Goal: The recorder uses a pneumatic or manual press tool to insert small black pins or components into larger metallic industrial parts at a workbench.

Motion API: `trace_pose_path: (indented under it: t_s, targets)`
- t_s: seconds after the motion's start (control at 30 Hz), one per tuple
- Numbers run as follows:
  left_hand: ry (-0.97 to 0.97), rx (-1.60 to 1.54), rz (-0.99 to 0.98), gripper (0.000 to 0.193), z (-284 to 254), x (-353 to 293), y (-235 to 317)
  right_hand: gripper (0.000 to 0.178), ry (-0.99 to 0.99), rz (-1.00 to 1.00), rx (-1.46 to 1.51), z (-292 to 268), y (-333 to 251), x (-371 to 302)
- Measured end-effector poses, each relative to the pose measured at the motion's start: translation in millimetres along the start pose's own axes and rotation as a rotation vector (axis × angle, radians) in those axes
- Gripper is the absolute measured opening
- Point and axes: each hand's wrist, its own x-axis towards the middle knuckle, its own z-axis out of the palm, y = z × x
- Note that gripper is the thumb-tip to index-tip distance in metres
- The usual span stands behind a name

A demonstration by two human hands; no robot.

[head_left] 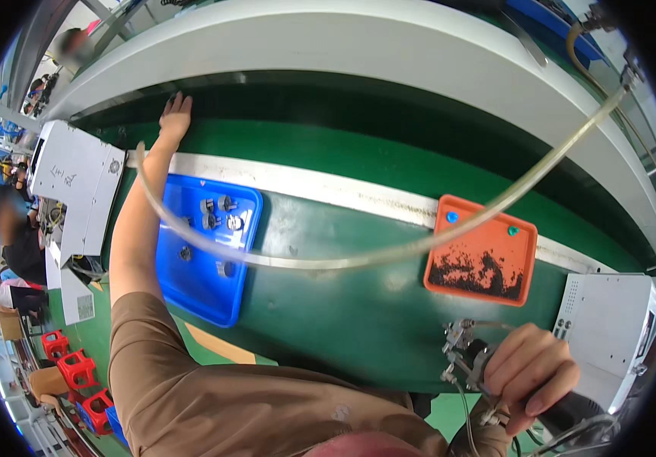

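My left hand (176, 119) is stretched far forward over the green conveyor belt (290, 137), fingers extended, beyond the blue tray (214, 305). Several small grey and black parts (208, 221) lie in that tray, partly under my forearm. At the lower right, my right hand (532, 373) is closed with its fingers curled. What it grips, if anything, is hidden. Right beside it stands a small metal fixture (461, 354) with thin tubes, at the near edge of the green bench. Ahead of this hand sits an orange tray (433, 266) holding many tiny black pieces (480, 274).
A clear hose (328, 263) loops across the view above the bench. White machine housings stand at left (80, 190) and right (606, 335). Small blue (451, 218) and green (512, 231) pieces lie in the orange tray. Red stools (76, 369) and other people are at left.
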Motion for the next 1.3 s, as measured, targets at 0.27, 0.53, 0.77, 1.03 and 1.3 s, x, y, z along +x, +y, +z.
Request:
trace_pose_path:
  t_s: [0.27, 0.53, 0.77, 1.03, 1.3]
  targets:
    - [0.118, -1.004, 0.229, 0.045, -274.0, -170.3, 207.9, 0.033, 0.163, 0.009, -0.223, 9.5, -3.2, -4.8]
    - [-0.236, -1.178, 0.596, 0.047, -340.3, -321.4, 326.5, 0.035, 0.091, 0.143, -0.218, 9.6, -20.7, -2.1]
    - [-0.289, -1.0, 0.676, 0.056, -355.9, -346.6, 364.5, 0.033, 0.092, 0.266, -0.212, 16.0, -23.0, 3.6]
    - [-0.341, -1.203, 0.666, 0.05, -362.7, -304.4, 349.6, 0.033, 0.059, 0.286, -0.239, 10.4, -24.8, 9.0]
    - [-0.383, -1.353, 0.741, 0.046, -338.1, -279.5, 376.0, 0.035, 0.007, 0.268, -0.221, 4.4, -23.1, 6.5]
